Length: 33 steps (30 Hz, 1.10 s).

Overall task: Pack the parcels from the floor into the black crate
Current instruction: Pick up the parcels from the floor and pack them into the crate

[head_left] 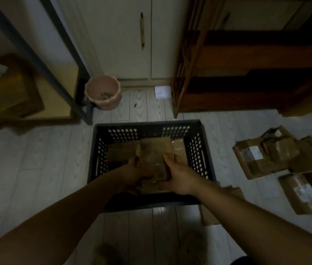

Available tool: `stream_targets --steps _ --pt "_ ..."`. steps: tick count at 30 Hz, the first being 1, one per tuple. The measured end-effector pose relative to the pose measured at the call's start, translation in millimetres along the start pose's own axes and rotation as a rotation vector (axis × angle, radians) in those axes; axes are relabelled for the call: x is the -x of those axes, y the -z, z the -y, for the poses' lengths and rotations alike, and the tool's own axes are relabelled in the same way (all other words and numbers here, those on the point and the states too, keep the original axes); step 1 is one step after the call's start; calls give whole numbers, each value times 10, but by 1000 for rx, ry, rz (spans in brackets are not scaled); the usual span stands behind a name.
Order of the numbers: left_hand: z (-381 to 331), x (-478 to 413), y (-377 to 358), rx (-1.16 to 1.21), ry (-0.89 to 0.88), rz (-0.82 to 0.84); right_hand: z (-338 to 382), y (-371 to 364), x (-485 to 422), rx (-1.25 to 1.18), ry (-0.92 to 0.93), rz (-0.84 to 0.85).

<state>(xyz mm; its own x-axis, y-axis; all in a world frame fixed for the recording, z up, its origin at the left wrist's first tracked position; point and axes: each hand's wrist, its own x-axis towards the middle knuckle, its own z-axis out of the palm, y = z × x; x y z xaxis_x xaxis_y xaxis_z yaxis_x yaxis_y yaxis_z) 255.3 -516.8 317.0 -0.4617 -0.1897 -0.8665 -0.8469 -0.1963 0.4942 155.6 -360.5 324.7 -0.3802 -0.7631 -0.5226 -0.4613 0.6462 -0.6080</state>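
Gripping a brown parcel (pixel 156 157) from either side, both hands sat over the middle of the frame. The left hand (pixel 136 175) curled round its left edge and the right hand (pixel 178 176) clasped its right edge, thumb on top. The parcel lay flat inside the opening of the black crate (pixel 147 124), towards its near side; whether it rested on what lay below or hung just above could not be told in the dim light.

Under and beside it more parcels were already in the crate: one (pixel 120 152) against the left wall and a paler one (pixel 179 148) at the far right corner. The crate stood on the pale plank floor (pixel 36 159), its perforated walls showing light through the holes, its near rim crossed by both forearms.

At the right of the frame, well apart from the crate, other parcels waited on the floor. There was an overlapping pile (pixel 266 155) with a white label, and below it a pair (pixel 308 192) lying side by side. A cardboard piece (pixel 233 192) showed just beside the crate's near right corner, partly hidden by the right forearm.

Farther off, a pink bin (pixel 103 92) stood at upper left of centre — scraps lay in its bottom. A white sheet (pixel 162 92) lay on the floor against a pale cabinet (pixel 116 44) with a long handle (pixel 142 31). A dark wooden shelf (pixel 247 64) filled the upper right, and a cardboard box (pixel 7 87) sat at the left edge.
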Motion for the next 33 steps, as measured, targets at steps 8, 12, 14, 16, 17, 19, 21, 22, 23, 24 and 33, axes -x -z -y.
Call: stream_targets --steps 8,12,14,16,17,19,21,22,23,24,33 --pt "693 -1788 -84 -33 -32 99 -1165 -751 -989 252 -22 98" --pt "880 -2324 -150 -28 -54 133 -1414 -908 -1335 446 -49 151" --pt "953 -2521 -217 -30 -71 147 -1542 -1019 -1434 498 -61 162" --pt "1007 -2659 -308 -43 -103 140 -1656 -1112 -1473 526 -70 148" --pt "1035 -2714 -354 -31 -112 139 -1705 -1134 -1471 536 -76 142" --pt "1094 -2822 -429 -6 -113 149 -1782 -1129 -1461 559 -93 139" --pt "1130 -2888 -456 24 -105 153 -1823 -1123 -1467 583 -101 153" --pt "1137 -2915 -456 36 -105 144 -1835 -1129 -1475 596 -98 162" --pt "1146 -2948 -448 50 -110 135 -1836 -1136 -1488 607 -95 171" --pt "1135 -2950 -447 41 -109 119 -1840 -1144 -1505 615 -96 180" --pt "1137 -3322 -579 -147 -241 50 -1964 -1195 -1692 728 -224 205"
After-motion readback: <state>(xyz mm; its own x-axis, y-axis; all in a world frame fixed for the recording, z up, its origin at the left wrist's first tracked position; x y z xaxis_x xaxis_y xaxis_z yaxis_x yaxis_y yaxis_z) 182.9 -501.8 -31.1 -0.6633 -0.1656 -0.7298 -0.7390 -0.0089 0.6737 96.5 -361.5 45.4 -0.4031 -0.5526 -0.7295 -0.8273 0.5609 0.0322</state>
